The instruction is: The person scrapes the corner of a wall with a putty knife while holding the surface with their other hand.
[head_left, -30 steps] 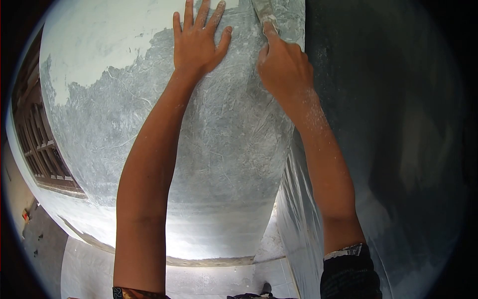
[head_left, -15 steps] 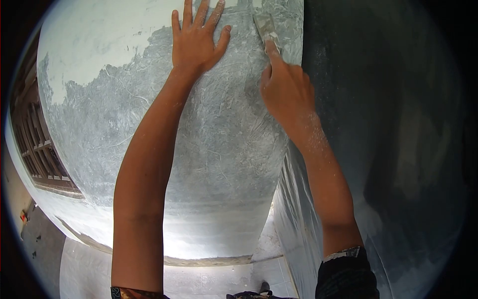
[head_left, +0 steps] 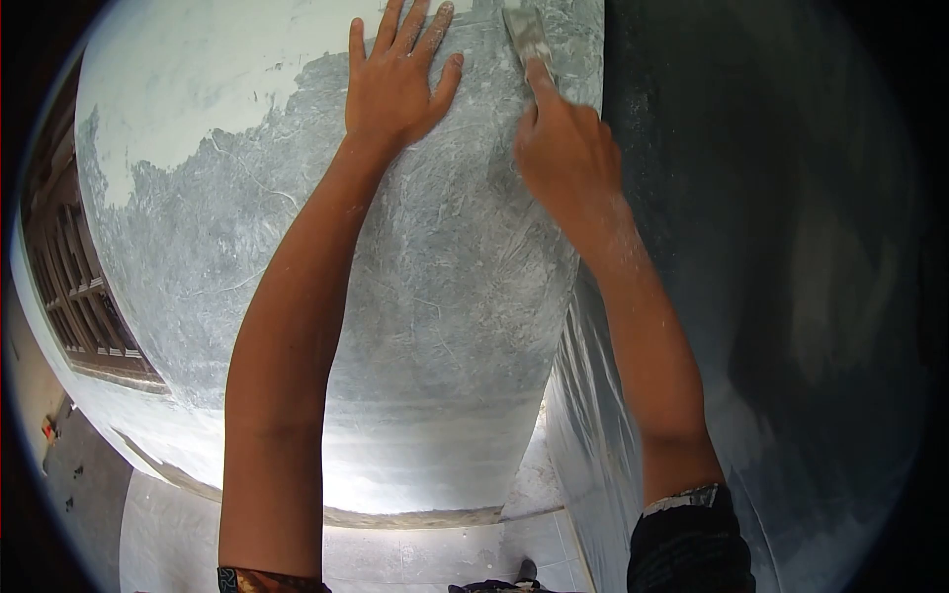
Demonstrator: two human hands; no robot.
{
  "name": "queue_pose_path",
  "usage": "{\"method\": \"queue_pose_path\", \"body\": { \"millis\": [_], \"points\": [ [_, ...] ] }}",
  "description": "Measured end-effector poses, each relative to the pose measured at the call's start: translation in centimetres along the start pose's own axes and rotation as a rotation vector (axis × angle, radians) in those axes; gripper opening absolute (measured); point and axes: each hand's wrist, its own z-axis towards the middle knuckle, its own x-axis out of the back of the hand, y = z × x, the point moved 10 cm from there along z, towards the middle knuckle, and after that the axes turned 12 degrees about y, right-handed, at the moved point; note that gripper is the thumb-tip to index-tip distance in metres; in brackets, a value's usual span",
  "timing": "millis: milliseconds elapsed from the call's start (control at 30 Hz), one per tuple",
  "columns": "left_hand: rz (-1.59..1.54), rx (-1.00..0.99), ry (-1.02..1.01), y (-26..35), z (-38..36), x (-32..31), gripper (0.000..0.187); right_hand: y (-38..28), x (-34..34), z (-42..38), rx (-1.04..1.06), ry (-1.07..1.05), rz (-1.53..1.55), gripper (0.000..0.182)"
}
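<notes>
My left hand (head_left: 397, 91) lies flat on the wall with its fingers spread, near the ragged edge between the white coating (head_left: 198, 69) and the bare grey surface (head_left: 425, 267). To its right, my right hand (head_left: 570, 148) is wrapped round the handle of a scraper (head_left: 529, 38), one finger stretched along it. The scraper's blade points up and meets the grey surface near the wall's right edge. White dust speckles both hands and the right forearm.
Clear plastic sheeting (head_left: 598, 395) hangs below the wall's right edge. A dark surface (head_left: 791, 247) fills the right side. At the far left is a brown slatted window (head_left: 84, 287). Pale floor tiles (head_left: 425, 558) and a dark shoe tip (head_left: 527, 570) show at the bottom.
My right hand and the scraper have moved a little up the wall. My left hand stays flat and appears shifted very slightly up and right.
</notes>
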Motion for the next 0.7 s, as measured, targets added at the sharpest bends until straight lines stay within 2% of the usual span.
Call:
{"method": "queue_pose_path", "body": {
  "millis": [67, 133, 233, 367, 433, 500, 567, 633, 700],
  "points": [
    [-0.009, 0.008, -0.005, 0.0, 0.0, 0.0, 0.061, -0.4, 0.3, 0.9, 0.032, 0.069, 0.003, 0.055],
    [-0.006, 0.007, -0.007, -0.1, 0.2, 0.1, 0.061, -0.6, 0.6, 1.1, 0.010, 0.105, -0.020, 0.047],
    [0.002, -0.007, 0.004, -0.1, -0.1, -0.2, 0.060, -0.1, 0.2, -1.4, -0.050, -0.021, -0.017, 0.047],
    [-0.010, 0.007, -0.006, -0.1, -0.1, 0.0, 0.060, 0.1, -0.3, -0.5, -0.037, -0.050, 0.000, 0.056],
    [-0.013, 0.007, -0.010, 0.1, 0.0, 0.0, 0.060, -0.5, 0.3, 1.7, 0.034, 0.094, -0.009, 0.056],
    [-0.009, 0.009, -0.012, -0.2, 0.0, -0.1, 0.061, -0.8, 0.6, 1.5, 0.038, 0.091, -0.010, 0.056],
    [-0.015, 0.002, -0.010, -0.2, -0.1, -0.2, 0.061, -1.0, 1.1, 0.3, 0.039, 0.084, -0.016, 0.056],
    [0.001, 0.000, -0.007, -0.1, -0.1, -0.3, 0.061, -0.6, 0.4, -1.5, -0.025, -0.077, -0.017, 0.055],
    [0.020, 0.001, -0.005, -0.2, 0.0, -0.2, 0.062, -0.4, 0.2, -0.7, -0.013, -0.062, -0.012, 0.055]
  ]
}}
